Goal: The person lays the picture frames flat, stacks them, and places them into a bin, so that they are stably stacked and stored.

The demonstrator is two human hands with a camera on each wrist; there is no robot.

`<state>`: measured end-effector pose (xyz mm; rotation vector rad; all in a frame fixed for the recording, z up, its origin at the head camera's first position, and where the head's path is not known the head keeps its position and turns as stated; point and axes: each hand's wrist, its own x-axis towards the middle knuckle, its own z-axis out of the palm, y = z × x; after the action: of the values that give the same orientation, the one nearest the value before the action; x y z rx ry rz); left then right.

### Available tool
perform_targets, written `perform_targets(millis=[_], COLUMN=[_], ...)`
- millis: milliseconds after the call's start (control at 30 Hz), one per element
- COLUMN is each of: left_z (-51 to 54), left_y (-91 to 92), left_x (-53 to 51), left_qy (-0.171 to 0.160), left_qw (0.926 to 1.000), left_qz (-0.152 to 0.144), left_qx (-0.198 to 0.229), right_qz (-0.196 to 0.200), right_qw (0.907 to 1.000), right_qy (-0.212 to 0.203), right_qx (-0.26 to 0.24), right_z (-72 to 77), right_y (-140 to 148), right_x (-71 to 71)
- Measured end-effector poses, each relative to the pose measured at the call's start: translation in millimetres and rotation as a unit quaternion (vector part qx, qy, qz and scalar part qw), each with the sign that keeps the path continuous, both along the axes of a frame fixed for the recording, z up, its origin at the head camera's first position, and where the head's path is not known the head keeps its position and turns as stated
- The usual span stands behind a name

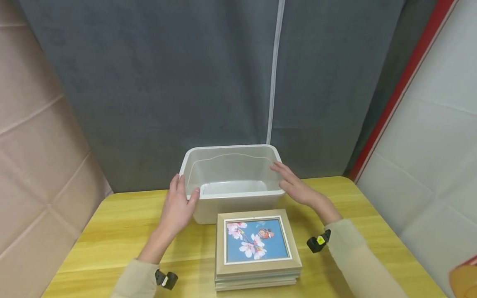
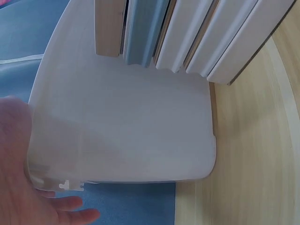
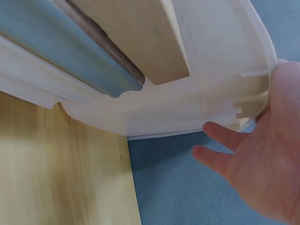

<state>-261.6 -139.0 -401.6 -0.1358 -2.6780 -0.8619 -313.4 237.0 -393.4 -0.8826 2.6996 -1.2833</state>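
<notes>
A translucent white plastic bin (image 1: 234, 202) stands at the back of the table, and nothing shows inside it. My left hand (image 1: 178, 209) rests at its left front corner, fingers along the left side and thumb near the front rim. At the right end, my right hand (image 1: 296, 186) touches the rim with its fingers extended. Both wrist views show the left hand (image 2: 28, 173) and right hand (image 3: 258, 154) with fairly straight fingers against the bin's ends. In front of the bin lies a stack of picture frames (image 1: 257, 270), the top one showing pink blossoms on blue.
The yellow wood-grain table (image 1: 112, 240) has rounded far corners. A dark grey curtain (image 1: 167, 82) hangs right behind the bin. Pale panels stand to the left (image 1: 44, 165) and right (image 1: 432, 174), and an orange object (image 1: 463, 279) shows at the lower right edge.
</notes>
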Motion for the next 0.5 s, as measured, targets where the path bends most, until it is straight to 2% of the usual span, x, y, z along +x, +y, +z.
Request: perform_targets(millis=[333,500], left_z=[-3.0,-1.7], left_y=[0.8,-0.3], left_x=[2.2,2.7], left_qy=[0.0,0.0], left_qw=[0.9997,0.9998], left_qz=[0.012,0.011], left_qx=[-0.02,-0.016], right_qz=[-0.009,-0.007], right_qw=[0.9999,0.9999], right_qy=[0.0,0.009], right_qx=[-0.008,-0.01], right_z=[-7.6,-6.7], right_y=[0.6,-0.4], right_x=[3.3,4.0])
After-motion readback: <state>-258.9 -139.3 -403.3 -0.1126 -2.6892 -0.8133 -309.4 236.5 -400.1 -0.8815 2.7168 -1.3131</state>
